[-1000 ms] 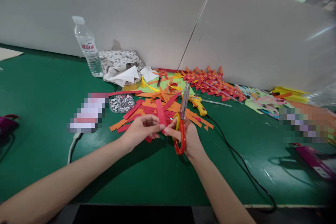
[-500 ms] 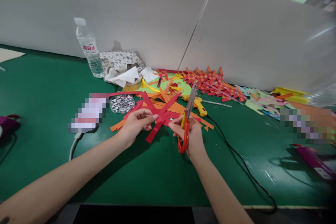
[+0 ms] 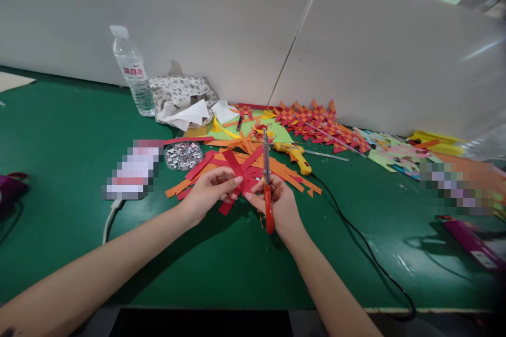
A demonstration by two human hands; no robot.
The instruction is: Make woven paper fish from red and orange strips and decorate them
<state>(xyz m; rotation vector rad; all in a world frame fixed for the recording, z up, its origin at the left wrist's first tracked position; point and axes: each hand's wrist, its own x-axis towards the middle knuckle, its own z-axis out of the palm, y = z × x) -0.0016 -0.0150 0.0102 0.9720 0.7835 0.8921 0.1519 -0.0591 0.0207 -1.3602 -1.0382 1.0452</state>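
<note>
My left hand (image 3: 211, 190) pinches crossed red paper strips (image 3: 236, 175) just above the green table (image 3: 71, 131). My right hand (image 3: 279, 205) is closed round red-handled scissors (image 3: 267, 184), blades pointing up and away, and its fingertips also touch the red strips. Both hands meet over a heap of red and orange paper strips (image 3: 253, 164).
A water bottle (image 3: 133, 71), a patterned cloth pouch (image 3: 179, 93) and white paper stand at the back wall. A dish of googly eyes (image 3: 183, 155) lies left of the heap. A yellow glue gun (image 3: 294, 154) with black cable, woven paper fish (image 3: 320, 121) and coloured cutouts (image 3: 395, 152) lie right.
The scissors swung from leaning right to nearly upright. The red strips turned in my fingers and my hands drew closer together.
</note>
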